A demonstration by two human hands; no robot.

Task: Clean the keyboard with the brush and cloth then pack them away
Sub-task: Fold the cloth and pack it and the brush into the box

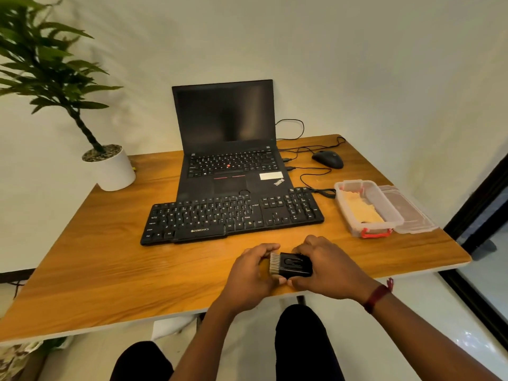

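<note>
- One desk (96, 257) carries everything.
- One plant (49, 64) stands at its far left corner.
- One laptop (228, 138), open with a dark screen, sits at the middle of the far edge.
- One keyboard (231, 215) lies just in front of the laptop, well in from the near edge. It looks light, so I judge it may slide under brushing and want a steadying hand on its frame.
- One clear box (343, 207) sits near the right edge, and its one lid (409, 213) lies off, touching its right side.
- One cloth (362, 210) lies crumpled inside the box. It looks soft, limp and light, and a pinch at any fold should lift it.
- One mouse (328, 159) rests towards the far right corner.
- Two hands hold the brush above the middle of the near edge.
- The left hand (250, 273) curls its fingers and thumb round the bristle end.
- The right hand (327, 270) wraps the black body.
- One brush (295, 265) is in view, small and probably light. Its casing looks stiff and smooth, its bristles soft, so it is best gripped by the casing sides with the bristles left free.
</note>
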